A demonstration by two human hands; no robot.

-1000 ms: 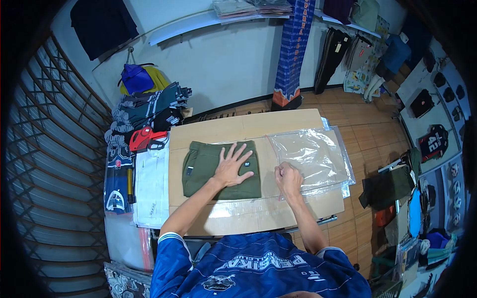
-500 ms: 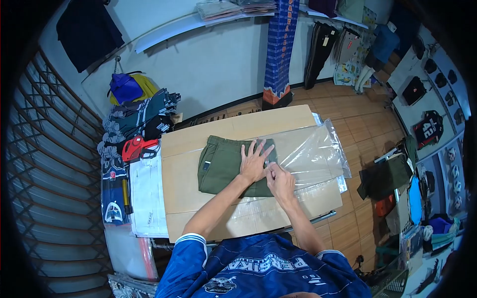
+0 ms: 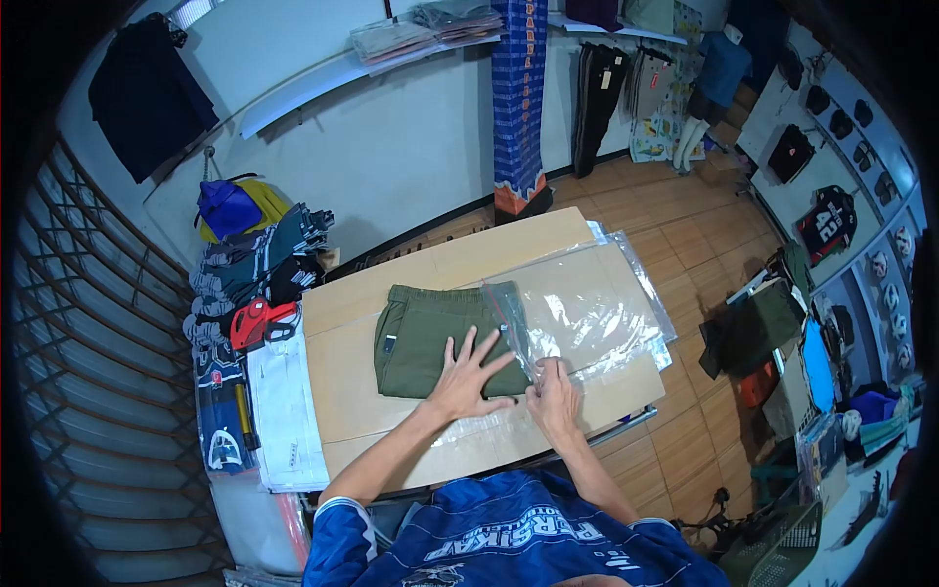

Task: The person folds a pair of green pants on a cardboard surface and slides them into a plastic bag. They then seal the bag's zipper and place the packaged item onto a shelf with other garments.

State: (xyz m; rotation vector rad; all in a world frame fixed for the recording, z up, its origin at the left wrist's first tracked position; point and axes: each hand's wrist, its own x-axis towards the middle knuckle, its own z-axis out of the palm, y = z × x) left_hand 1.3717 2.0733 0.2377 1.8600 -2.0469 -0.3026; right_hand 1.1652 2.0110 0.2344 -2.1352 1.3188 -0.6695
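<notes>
A folded olive-green garment [image 3: 425, 328] lies on a cardboard-covered table [image 3: 342, 391]. My left hand [image 3: 468, 372] rests flat with fingers spread on the garment's near right corner. My right hand [image 3: 554, 396] pinches the near edge of a clear plastic bag [image 3: 577, 308] that lies to the right of the garment, its open end lifted beside the garment's right side. More clear bags are stacked under it.
A red tagging gun [image 3: 256, 321] and white sheets [image 3: 284, 411] lie left of the table. Folded clothes [image 3: 259, 254] are piled at the back left. A blue box column [image 3: 518, 108] stands by the wall. Bags and a basket [image 3: 782, 548] crowd the floor at right.
My left hand slid from the garment's far right side to its near right corner. My right hand drew back toward me with the bag's edge; the bag's mouth now stands at the garment's side.
</notes>
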